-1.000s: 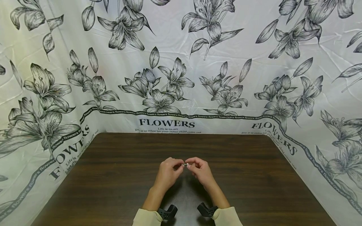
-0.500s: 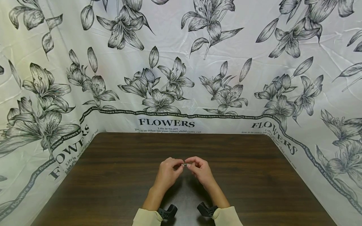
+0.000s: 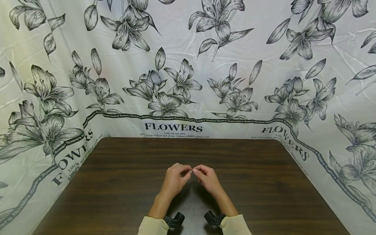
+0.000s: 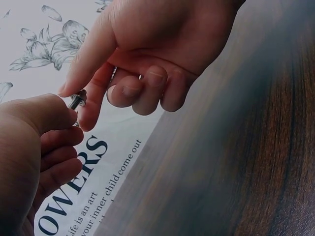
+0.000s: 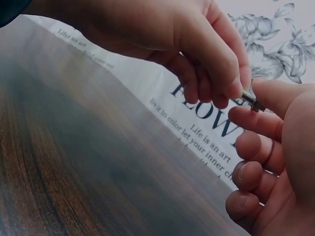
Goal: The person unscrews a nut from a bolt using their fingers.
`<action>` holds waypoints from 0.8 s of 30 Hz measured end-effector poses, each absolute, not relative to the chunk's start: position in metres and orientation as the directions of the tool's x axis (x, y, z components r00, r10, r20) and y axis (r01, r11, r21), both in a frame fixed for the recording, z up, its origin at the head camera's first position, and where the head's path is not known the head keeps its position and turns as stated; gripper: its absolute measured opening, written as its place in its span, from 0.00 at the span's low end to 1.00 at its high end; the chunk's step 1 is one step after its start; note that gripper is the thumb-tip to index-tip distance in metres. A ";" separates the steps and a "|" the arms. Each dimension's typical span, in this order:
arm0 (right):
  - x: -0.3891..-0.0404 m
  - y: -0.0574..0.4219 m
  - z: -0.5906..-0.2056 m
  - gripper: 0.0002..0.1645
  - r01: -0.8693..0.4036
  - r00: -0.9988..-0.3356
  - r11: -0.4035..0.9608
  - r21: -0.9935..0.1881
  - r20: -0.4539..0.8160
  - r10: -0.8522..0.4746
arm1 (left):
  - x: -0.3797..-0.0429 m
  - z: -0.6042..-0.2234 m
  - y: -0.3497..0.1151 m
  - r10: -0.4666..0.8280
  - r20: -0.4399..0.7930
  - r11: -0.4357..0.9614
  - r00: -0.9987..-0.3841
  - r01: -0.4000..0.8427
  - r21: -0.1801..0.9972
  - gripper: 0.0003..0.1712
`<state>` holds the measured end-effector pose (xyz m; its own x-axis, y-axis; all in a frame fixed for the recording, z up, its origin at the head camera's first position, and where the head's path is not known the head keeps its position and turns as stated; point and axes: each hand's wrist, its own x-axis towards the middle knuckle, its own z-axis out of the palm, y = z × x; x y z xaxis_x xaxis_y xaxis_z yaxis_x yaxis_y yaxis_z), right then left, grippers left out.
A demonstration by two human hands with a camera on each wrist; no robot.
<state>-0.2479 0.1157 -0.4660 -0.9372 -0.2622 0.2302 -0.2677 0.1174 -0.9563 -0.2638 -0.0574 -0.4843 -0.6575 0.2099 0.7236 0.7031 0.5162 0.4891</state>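
Observation:
A small metal bolt [image 4: 75,102] with a threaded shank spans the gap between the two hands, above the table. On it sits a wider collar that looks like a nut [image 5: 256,105]. My left hand [image 3: 174,179] pinches one end of the bolt between thumb and forefinger, hiding that end. Thumb and forefinger of my right hand [image 3: 209,179] close in on the nut from the other side. In both wrist views the remaining fingers of each hand are loosely curled, away from the bolt.
Under the hands lies a dark wood-grain table [image 3: 117,195]. A white flower-printed cloth [image 3: 188,107] rises behind its far edge and along both sides. Black wrist devices are strapped at the left wrist [image 3: 175,220] and right wrist [image 3: 213,218], below cream sleeves.
The right fingertips have shifted slightly left and down along the bolt, so less of it shows between the hands. My left hand stays almost still.

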 end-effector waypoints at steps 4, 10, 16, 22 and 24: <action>-0.248 0.116 -0.467 0.13 -0.273 -0.935 0.112 -0.956 0.235 -0.267 | -0.264 -0.485 -0.057 0.213 0.715 0.515 -0.666 0.699 0.497 0.09; -0.248 0.116 -0.467 0.12 -0.287 -0.929 0.089 -0.954 0.254 -0.269 | -0.264 -0.485 -0.057 0.214 0.696 0.527 -0.685 0.681 0.508 0.09; -0.248 0.116 -0.466 0.10 -0.282 -0.929 0.081 -0.956 0.251 -0.273 | -0.264 -0.486 -0.058 0.210 0.675 0.532 -0.707 0.662 0.528 0.08; -0.249 0.117 -0.469 0.09 -0.290 -0.927 0.071 -0.954 0.261 -0.271 | -0.264 -0.486 -0.058 0.221 0.673 0.542 -0.706 0.663 0.516 0.08; -0.250 0.117 -0.471 0.09 -0.301 -0.922 0.064 -0.952 0.273 -0.274 | -0.265 -0.486 -0.058 0.223 0.675 0.548 -0.704 0.663 0.510 0.07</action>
<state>-0.2497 0.1169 -0.4706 -0.9221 -0.2740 0.2732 -0.3008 0.0636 -0.9516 -0.2645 -0.0580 -0.4859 -0.7038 0.2227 0.6746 0.6626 0.5480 0.5105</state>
